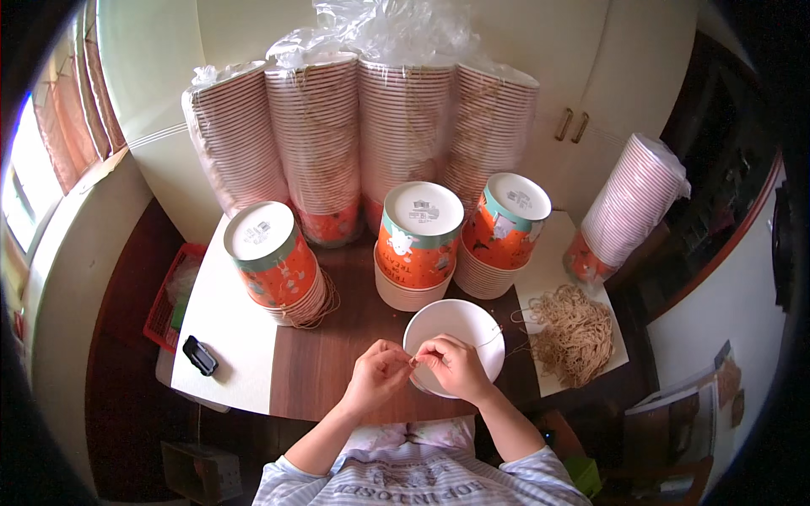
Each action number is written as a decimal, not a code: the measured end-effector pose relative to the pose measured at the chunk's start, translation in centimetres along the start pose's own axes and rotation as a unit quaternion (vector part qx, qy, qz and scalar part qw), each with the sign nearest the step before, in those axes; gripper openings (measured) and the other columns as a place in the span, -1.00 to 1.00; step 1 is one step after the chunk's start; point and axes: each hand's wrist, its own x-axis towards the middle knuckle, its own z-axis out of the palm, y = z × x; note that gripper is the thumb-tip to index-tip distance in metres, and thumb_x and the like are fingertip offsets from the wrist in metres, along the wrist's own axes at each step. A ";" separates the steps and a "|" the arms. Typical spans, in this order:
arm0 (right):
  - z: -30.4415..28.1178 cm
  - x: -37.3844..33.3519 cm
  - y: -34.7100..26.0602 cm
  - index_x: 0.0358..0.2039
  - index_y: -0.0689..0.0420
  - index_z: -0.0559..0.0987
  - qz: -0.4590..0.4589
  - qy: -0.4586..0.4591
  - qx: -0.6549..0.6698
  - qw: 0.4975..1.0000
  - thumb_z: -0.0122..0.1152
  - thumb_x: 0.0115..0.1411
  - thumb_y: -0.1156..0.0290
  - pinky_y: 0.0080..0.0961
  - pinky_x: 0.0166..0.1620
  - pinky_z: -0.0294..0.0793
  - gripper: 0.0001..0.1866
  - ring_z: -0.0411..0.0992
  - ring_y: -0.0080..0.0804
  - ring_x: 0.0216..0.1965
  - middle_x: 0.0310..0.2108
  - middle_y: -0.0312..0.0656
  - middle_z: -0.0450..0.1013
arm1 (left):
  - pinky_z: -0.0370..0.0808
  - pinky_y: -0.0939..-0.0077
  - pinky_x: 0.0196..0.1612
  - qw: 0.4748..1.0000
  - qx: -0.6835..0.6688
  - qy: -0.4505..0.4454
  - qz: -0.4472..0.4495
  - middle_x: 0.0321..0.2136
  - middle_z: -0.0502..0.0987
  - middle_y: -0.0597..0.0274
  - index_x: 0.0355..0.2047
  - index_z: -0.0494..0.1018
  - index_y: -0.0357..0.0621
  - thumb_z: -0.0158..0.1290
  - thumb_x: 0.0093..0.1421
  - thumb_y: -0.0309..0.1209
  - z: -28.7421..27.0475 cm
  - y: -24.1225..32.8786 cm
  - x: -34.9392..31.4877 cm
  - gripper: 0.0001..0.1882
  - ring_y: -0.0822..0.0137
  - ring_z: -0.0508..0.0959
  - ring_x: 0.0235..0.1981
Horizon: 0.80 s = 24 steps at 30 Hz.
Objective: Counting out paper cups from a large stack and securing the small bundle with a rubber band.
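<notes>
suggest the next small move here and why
Perhaps ease the left hand and right hand gently apart, to tighten what they seem to pinch, too small to identify: they meet fingertip to fingertip by the white-lined bucket, and a thin cord shows at its right side.

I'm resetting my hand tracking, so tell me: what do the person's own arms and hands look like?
The left hand and right hand are bare, with no gloves or watch visible. The forearms are bare too, up to pale grey-and-white striped sleeves of a top with dark lettering on its front.
</notes>
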 end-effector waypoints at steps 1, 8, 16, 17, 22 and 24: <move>0.0 0.0 0.0 -0.48 0.20 0.46 0.004 -0.003 0.003 1.000 0.15 -0.01 0.51 -0.43 -0.43 0.38 -0.93 0.43 -0.24 -0.46 -0.50 -0.14 0.41 | 0.28 0.75 -0.47 1.000 0.000 0.000 0.001 -0.39 0.39 0.28 -0.41 0.44 -0.29 0.10 -0.01 -0.53 0.0 -0.1 0.1 -0.87 0.60 0.32 -0.50; 0.1 -0.1 -0.2 -0.47 0.22 0.45 0.033 -0.021 -0.002 0.999 0.14 0.00 0.52 -0.42 -0.39 0.38 -0.93 0.42 -0.22 -0.45 -0.50 -0.12 0.41 | 0.29 0.76 -0.43 0.990 -0.135 0.018 -0.031 -0.41 0.38 0.32 -0.48 0.39 -0.28 0.08 0.04 -0.52 -0.1 0.1 0.4 -0.91 0.61 0.34 -0.50; 0.0 -0.2 0.1 -0.49 0.22 0.44 0.037 -0.038 -0.004 0.999 0.13 0.00 0.52 -0.41 -0.40 0.37 -0.93 0.42 -0.21 -0.45 -0.51 -0.11 0.41 | 0.33 0.73 -0.31 0.957 -0.274 0.016 -0.096 -0.49 0.44 0.36 -0.43 0.36 -0.25 -0.01 0.12 -0.53 -1.0 -0.1 0.3 -0.96 0.59 0.40 -0.42; 0.0 -0.2 0.1 -0.50 0.22 0.43 0.039 -0.040 -0.001 0.998 0.13 0.00 0.52 -0.41 -0.40 0.37 -0.93 0.42 -0.21 -0.46 -0.52 -0.11 0.41 | 0.33 0.73 -0.31 0.957 -0.274 0.015 -0.097 -0.49 0.44 0.36 -0.43 0.36 -0.25 -0.01 0.12 -0.53 -1.1 0.1 0.3 -0.96 0.59 0.40 -0.42; -0.2 -0.1 -0.1 -0.50 0.23 0.43 0.041 -0.039 0.021 0.998 0.12 0.01 0.52 -0.41 -0.41 0.36 -0.93 0.41 -0.21 -0.47 -0.53 -0.11 0.40 | 0.35 0.74 -0.38 0.972 -0.196 -0.060 -0.117 -0.51 0.43 0.37 -0.37 0.39 -0.29 -0.02 0.12 -0.51 -1.1 0.6 0.2 -0.91 0.62 0.39 -0.46; -0.1 -0.1 -0.1 -0.50 0.23 0.43 0.037 -0.039 0.023 0.998 0.12 0.01 0.52 -0.42 -0.41 0.36 -0.93 0.41 -0.21 -0.47 -0.53 -0.11 0.40 | 0.34 0.75 -0.43 0.979 -0.160 -0.058 -0.109 -0.54 0.43 0.38 -0.37 0.40 -0.30 0.00 0.11 -0.50 -0.9 0.0 0.1 -0.89 0.64 0.37 -0.50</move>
